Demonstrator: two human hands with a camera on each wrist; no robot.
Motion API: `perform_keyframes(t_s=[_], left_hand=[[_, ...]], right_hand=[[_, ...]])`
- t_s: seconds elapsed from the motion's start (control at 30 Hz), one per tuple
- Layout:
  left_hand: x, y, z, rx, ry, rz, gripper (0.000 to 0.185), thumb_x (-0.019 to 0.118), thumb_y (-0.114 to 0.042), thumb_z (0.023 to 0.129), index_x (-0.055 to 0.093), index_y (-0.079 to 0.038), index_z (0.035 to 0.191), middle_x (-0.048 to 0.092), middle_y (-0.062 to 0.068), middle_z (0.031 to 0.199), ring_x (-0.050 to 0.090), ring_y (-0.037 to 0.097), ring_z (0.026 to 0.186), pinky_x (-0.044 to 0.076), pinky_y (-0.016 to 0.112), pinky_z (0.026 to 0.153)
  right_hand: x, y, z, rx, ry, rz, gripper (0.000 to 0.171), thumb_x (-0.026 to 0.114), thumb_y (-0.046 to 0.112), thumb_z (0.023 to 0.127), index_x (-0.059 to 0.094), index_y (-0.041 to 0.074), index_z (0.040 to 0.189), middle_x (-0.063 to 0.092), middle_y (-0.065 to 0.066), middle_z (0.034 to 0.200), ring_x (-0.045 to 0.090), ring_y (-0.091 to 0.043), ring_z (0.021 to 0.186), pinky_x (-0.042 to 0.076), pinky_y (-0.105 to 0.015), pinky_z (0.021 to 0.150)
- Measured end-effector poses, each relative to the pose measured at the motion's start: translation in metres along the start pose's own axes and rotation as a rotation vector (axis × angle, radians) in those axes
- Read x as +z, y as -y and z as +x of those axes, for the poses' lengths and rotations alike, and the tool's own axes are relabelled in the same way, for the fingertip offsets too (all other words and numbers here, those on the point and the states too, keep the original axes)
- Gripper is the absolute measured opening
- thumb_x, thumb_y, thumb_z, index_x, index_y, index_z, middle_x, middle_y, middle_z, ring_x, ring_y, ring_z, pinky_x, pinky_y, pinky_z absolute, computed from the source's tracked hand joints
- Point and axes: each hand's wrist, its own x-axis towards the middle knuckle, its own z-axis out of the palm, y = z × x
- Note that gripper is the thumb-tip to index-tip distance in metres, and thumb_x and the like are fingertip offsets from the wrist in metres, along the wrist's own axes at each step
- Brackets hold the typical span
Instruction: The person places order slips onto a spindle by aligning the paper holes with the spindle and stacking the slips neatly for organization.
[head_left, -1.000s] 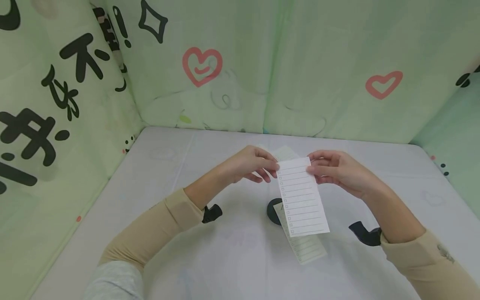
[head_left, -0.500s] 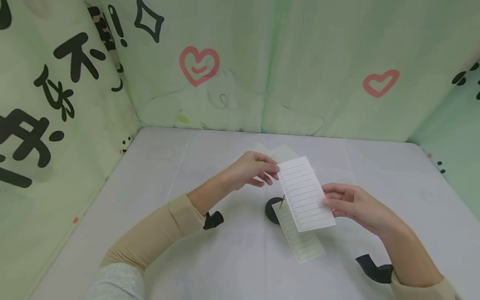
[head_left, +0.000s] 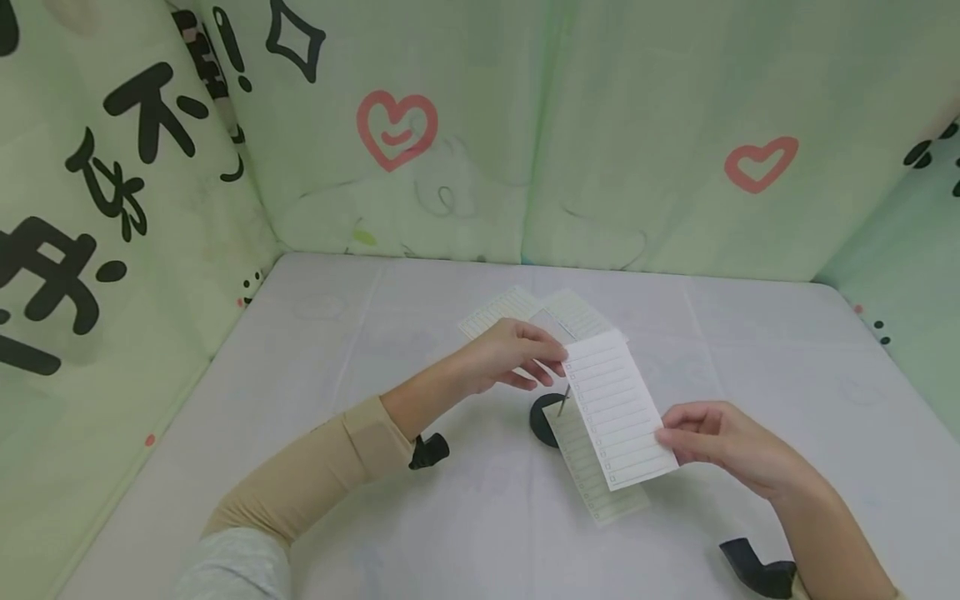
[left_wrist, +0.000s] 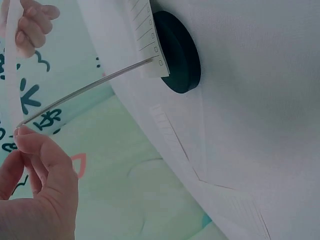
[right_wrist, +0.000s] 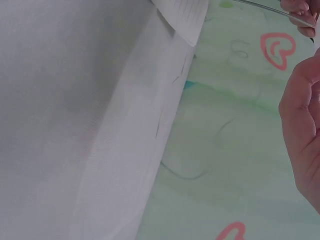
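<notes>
Hands hold white lined checklist paper slip [head_left: 619,408] above white table [head_left: 375,350]. Left hand [head_left: 508,355] pinches slip's top corner; right hand [head_left: 720,442] pinches lower right edge. Beneath slip, round black spike base [head_left: 543,419] partly hidden, thin metal spike [head_left: 563,401] barely visible, piercing pale green slip [head_left: 600,492]. More slips [head_left: 510,304] behind left hand, partly covered. Right wrist view blurred.

- I get soft, even, bright light from above; no glare on the table [head_left: 420,500].
- Shadows under the arms are faint.
- The head view bends at its left and right edges.
- Both wrist views look hazy; the right hand [right_wrist: 302,130] nearby is out of focus.
</notes>
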Motion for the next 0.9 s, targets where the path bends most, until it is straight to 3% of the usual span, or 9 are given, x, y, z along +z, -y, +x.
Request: perform_keyframes(t_s=[0.37, 0.67, 0.9], left_hand=[[0.002, 0.009, 0.001, 0.004, 0.053, 0.0, 0.017, 0.062, -0.014, 0.087, 0.065, -0.001, 0.095, 0.066, 0.006, 0.08, 0.06, 0.015, 0.068, 0.049, 0.024, 0.062], [0.002, 0.01, -0.001, 0.006, 0.069, -0.001, 0.017, 0.061, -0.013, 0.087, 0.065, 0.0, 0.097, 0.065, 0.004, 0.08, 0.06, 0.014, 0.067, 0.048, 0.022, 0.061], [0.002, 0.012, -0.003, 0.007, 0.072, 0.005, 0.018, 0.061, -0.013, 0.087, 0.065, -0.001, 0.099, 0.065, 0.019, 0.097, 0.06, 0.015, 0.068, 0.048, 0.022, 0.061]], right_hand=[[0.0, -0.011, 0.001, 0.072, 0.055, 0.039, 0.024, 0.048, 0.001, 0.092, 0.065, 0.017, 0.088, 0.069, 0.003, 0.088, 0.063, -0.011, 0.078, 0.048, -0.029, 0.07], [0.002, -0.012, 0.002, 0.062, 0.073, 0.03, 0.023, 0.047, 0.001, 0.092, 0.064, 0.016, 0.088, 0.068, 0.003, 0.088, 0.063, -0.012, 0.078, 0.049, -0.029, 0.069], [0.002, -0.014, 0.003, 0.049, 0.087, 0.04, 0.024, 0.047, 0.0, 0.092, 0.064, 0.016, 0.087, 0.068, 0.003, 0.088, 0.063, -0.011, 0.078, 0.05, -0.028, 0.069]])
